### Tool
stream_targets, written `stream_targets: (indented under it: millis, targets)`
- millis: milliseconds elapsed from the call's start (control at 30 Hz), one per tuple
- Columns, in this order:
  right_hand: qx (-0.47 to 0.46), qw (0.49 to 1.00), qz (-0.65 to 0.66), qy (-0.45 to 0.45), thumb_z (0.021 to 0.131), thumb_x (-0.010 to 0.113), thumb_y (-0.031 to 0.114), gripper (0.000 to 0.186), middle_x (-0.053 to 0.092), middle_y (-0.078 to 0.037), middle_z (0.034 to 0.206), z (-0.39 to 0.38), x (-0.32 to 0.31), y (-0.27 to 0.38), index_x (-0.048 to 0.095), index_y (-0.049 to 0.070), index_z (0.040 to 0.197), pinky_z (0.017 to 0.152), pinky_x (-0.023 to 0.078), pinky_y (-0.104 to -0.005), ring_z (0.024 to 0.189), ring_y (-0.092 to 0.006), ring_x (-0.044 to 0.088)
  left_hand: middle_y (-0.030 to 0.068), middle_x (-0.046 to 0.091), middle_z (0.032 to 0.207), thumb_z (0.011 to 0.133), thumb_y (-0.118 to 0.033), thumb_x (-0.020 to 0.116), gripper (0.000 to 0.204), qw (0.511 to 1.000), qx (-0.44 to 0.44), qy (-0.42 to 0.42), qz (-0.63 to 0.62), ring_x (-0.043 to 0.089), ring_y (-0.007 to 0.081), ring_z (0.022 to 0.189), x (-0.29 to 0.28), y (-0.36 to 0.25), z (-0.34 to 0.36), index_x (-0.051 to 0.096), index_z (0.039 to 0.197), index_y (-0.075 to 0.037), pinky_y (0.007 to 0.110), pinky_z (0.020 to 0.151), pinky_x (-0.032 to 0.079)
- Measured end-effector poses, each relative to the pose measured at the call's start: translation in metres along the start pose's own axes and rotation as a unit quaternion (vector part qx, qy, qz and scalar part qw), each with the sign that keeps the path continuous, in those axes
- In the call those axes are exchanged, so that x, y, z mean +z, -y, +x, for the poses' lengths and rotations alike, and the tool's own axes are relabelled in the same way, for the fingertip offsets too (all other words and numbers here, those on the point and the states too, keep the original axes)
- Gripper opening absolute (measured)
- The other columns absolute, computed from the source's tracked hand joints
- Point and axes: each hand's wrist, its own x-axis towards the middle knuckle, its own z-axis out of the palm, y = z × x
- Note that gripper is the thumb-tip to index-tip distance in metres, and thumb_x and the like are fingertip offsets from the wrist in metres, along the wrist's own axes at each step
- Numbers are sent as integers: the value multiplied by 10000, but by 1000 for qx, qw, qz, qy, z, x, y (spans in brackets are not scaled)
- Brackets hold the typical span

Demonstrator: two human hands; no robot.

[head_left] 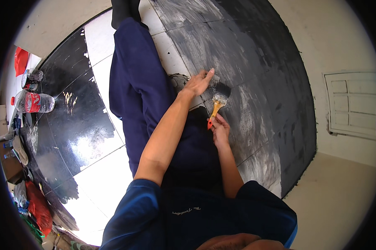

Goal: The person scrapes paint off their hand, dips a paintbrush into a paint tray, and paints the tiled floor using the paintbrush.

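My right hand [219, 129] grips a paintbrush [215, 109] by its yellow, red-tipped handle; the dark, grey-crusted bristles rest against the grey-streaked tiles [250, 54]. My left hand [198, 83] is just above and left of the bristles, fingers extended and loosely bent over the tiles; I cannot tell whether they touch them, and I see nothing held. Under my left forearm are my legs in navy trousers [134, 71], lying along the tiled floor. A rough, dark crumbly patch [178, 79] shows beside the left hand, partly hidden by it.
Glossy black-coated tiles [67, 129] and white tiles [100, 187] spread to my left. A large plastic bottle [40, 103], a red bag [38, 208] and other clutter line the far-left edge. A pale wall [304, 29] and a white panelled door or hatch [350, 104] lie right of the coated area.
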Motion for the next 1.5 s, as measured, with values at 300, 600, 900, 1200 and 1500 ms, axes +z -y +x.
stream_targets:
  millis: [300,600,900,1200,1500]
  targets:
    - [5,1000,10,-14,966,640,14,335,687,-100,1135,0,-1,0,621,-26,1298,802,574,-301,960,-204,694,184,700,1215,964,-770,214,926,997,-10,68,-37,530,342,1328,-5,-6,-7,447,1457,-21,421,1137,328]
    - [8,1000,21,-12,962,647,17,345,680,-94,1115,0,-1,1,615,-31,1303,806,577,-306,963,-208,691,142,691,1253,936,-813,186,974,996,-14,84,-26,480,310,1390,-4,-6,-7,380,1529,-65,432,1161,322]
    - [6,999,30,-16,960,654,21,342,687,-74,1098,0,-2,0,628,-8,1300,808,576,-310,963,-203,690,201,636,1345,936,-815,134,1021,993,-10,101,-58,421,333,1435,-5,-8,-10,300,1570,-32,440,1203,225]
    - [6,999,44,-22,961,651,19,338,693,-72,1102,1,-3,0,632,5,1298,829,569,-332,971,-205,692,204,575,1424,920,-834,97,1043,989,5,106,-107,393,316,1457,0,-4,-8,204,1605,-55,455,1224,179]
    - [1,999,43,-30,958,620,2,385,696,-95,1115,3,-2,0,582,-21,1341,831,563,-343,996,-224,698,199,602,1392,916,-837,74,1047,988,0,106,-108,381,315,1461,1,1,-3,201,1607,-61,443,1227,163]
